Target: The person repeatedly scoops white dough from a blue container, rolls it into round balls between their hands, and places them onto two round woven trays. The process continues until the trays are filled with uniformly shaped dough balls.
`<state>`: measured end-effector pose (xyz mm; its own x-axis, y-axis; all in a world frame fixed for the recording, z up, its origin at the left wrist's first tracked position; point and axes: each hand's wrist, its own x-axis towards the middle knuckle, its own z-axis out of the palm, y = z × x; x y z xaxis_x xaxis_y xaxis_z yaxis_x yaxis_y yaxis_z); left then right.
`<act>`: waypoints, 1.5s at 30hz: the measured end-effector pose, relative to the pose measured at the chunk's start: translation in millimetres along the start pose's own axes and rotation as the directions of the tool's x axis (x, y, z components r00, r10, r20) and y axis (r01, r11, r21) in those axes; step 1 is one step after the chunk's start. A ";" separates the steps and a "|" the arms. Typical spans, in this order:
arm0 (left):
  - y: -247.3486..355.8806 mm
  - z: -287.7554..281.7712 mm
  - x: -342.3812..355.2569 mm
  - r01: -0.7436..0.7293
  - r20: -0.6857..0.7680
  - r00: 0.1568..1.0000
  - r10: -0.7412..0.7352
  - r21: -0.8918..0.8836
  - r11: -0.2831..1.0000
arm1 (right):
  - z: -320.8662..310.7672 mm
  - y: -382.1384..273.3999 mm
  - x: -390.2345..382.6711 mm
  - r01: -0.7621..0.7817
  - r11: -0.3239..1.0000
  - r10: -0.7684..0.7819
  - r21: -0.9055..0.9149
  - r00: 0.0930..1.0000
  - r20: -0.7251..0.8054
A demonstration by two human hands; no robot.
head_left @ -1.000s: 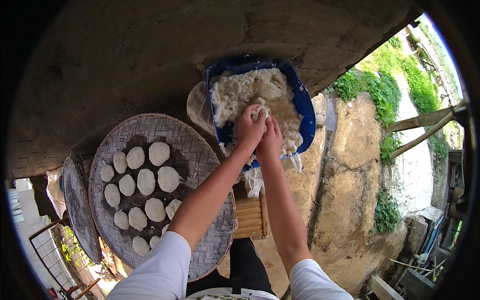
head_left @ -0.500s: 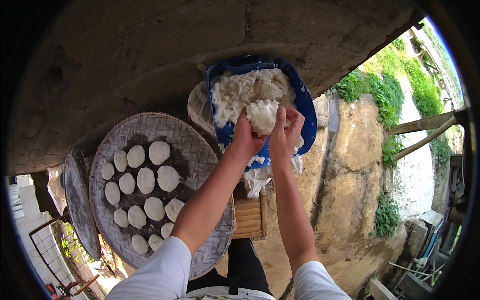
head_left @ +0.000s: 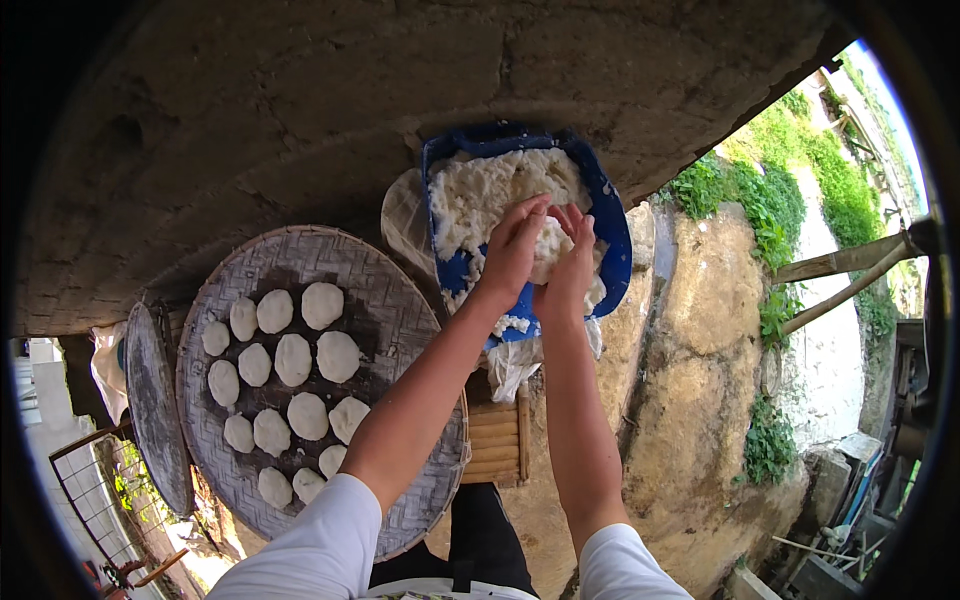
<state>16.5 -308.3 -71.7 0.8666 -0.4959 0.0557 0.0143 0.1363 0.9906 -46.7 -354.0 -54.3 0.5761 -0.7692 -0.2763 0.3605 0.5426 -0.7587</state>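
The step in hand looks like shaping: a white lump [head_left: 548, 248] of soft, dough-like stuff sits between the palms, over the blue tub [head_left: 618, 255]. The left hand [head_left: 511, 252] and the right hand [head_left: 570, 272] share one grip, grasping the lump from either side, fingers together and lightly curved rather than clenched. How firmly they press, I cannot tell. In my judgement the next move calls for even pressure from both palms and a turn of the lump, so that its edge comes smooth without cracking.

Loose white dough [head_left: 490, 190] lies in the tub, heaped mostly at the far side, with bare blue showing nearer the hands. To the left, a round woven tray [head_left: 400, 300] bears rows of flattened white patties [head_left: 338, 357], set apart from one another; the left forearm crosses over its edge and may hide more. A slatted tabletop [head_left: 496, 440] shows between tray and right forearm; how far it runs beneath them is hidden.

The place looks open to daylight. A rough brown surface [head_left: 290, 130] fills the far side, worn stony ground [head_left: 690, 360] spreads to the right, and green plants [head_left: 771, 440] and wooden poles [head_left: 850, 258] stand beyond.
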 end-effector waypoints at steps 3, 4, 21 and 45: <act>3.8 -0.7 -4.4 0.078 -0.003 0.997 -0.078 -0.067 0.995 | 2.4 0.0 -2.7 -0.155 0.964 0.164 0.217 0.986 -0.023; 7.6 -0.3 -6.5 0.261 0.057 0.964 -0.258 -0.352 0.899 | 3.9 -0.2 -5.5 -0.091 0.978 0.102 0.187 0.993 -0.053; 189.0 -87.0 -144.8 0.287 0.194 0.957 -0.217 -0.498 0.818 | 79.0 -57.1 -216.4 0.198 0.978 -0.189 -0.065 0.974 0.121; 437.3 -441.4 -536.0 0.232 0.060 0.948 -0.313 -0.803 0.548 | 254.6 32.0 -694.8 0.647 0.762 -0.289 -0.018 0.364 0.885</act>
<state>-221.6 395.7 276.4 0.7870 -0.5641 -0.2498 0.6095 0.6488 0.4556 -248.7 283.8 263.5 0.7552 -0.1384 0.6408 0.6347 -0.0903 -0.7675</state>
